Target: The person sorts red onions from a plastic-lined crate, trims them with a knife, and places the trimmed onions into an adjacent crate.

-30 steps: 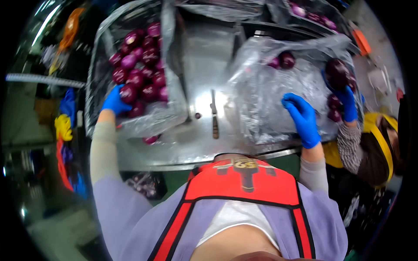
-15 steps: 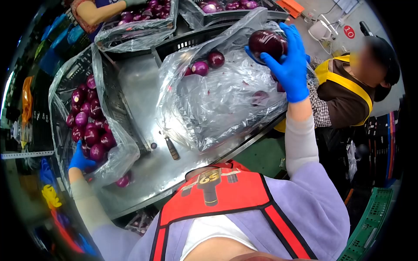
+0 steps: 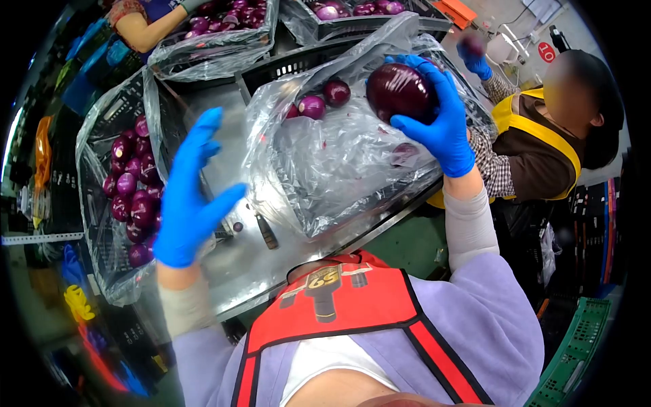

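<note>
In a blue glove, my right hand (image 3: 444, 122) grips a large, dark purple red onion (image 3: 400, 93) above the plastic-lined crate at the middle. My left hand (image 3: 186, 203), also gloved in blue, is raised over the metal table with its fingers apart and nothing in it. Several red onions (image 3: 142, 211) fill the lined crate at the left, partly behind my left hand. Inside the middle crate's clear plastic liner (image 3: 339, 156), a few more onions (image 3: 312, 106) lie towards the back. A dark-handled knife (image 3: 266, 233) rests on the metal table (image 3: 227, 122).
Across the table, a co-worker's arm (image 3: 152, 34) reaches to a crate of onions (image 3: 224, 20). At the right, another co-worker in a yellow-strapped apron (image 3: 525, 129) holds up an onion (image 3: 473, 45). A green crate (image 3: 576, 346) stands at the lower right.
My left hand has come up out of the left crate and moved right, with no onion in it. The onion in my right hand is lower and nearer. A co-worker's hand with an onion has appeared.
</note>
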`<action>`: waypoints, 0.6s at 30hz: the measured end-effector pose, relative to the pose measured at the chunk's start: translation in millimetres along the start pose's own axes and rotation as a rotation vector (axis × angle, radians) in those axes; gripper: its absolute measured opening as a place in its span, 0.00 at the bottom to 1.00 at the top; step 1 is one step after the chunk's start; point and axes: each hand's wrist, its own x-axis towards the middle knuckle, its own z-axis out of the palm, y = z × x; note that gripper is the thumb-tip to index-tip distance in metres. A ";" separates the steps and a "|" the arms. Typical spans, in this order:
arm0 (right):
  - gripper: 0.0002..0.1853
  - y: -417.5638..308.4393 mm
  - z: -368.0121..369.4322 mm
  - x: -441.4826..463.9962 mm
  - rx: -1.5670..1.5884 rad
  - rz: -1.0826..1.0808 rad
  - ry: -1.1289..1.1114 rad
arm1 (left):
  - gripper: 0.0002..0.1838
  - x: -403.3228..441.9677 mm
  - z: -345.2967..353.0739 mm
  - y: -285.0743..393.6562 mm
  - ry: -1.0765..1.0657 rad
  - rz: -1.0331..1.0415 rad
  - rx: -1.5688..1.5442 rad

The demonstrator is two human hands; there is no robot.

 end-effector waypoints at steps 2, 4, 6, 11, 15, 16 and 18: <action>0.42 -12.2 2.7 -6.9 0.057 0.009 -0.063 | 0.44 18.6 37.1 6.5 -0.038 0.002 -0.133; 0.43 -21.0 9.0 -14.2 0.188 0.031 -0.121 | 0.49 38.2 67.2 22.8 -0.118 -0.026 -0.229; 0.44 -30.3 15.4 -24.0 0.214 0.106 -0.170 | 0.54 55.0 104.0 19.4 -0.140 0.041 -0.351; 0.38 -24.2 5.4 -19.5 0.240 0.032 -0.172 | 0.58 73.6 146.1 16.1 -0.083 0.240 -0.372; 0.28 -21.8 -6.5 -14.0 0.403 0.163 0.026 | 0.57 72.9 150.1 23.6 -0.102 0.114 -0.378; 0.27 -13.6 -12.3 -9.9 0.160 0.124 0.037 | 0.57 73.1 151.3 22.9 -0.113 0.054 -0.402; 0.31 3.6 -16.8 -2.8 -0.010 0.172 -0.122 | 0.57 67.6 153.6 17.7 -0.104 -0.010 -0.385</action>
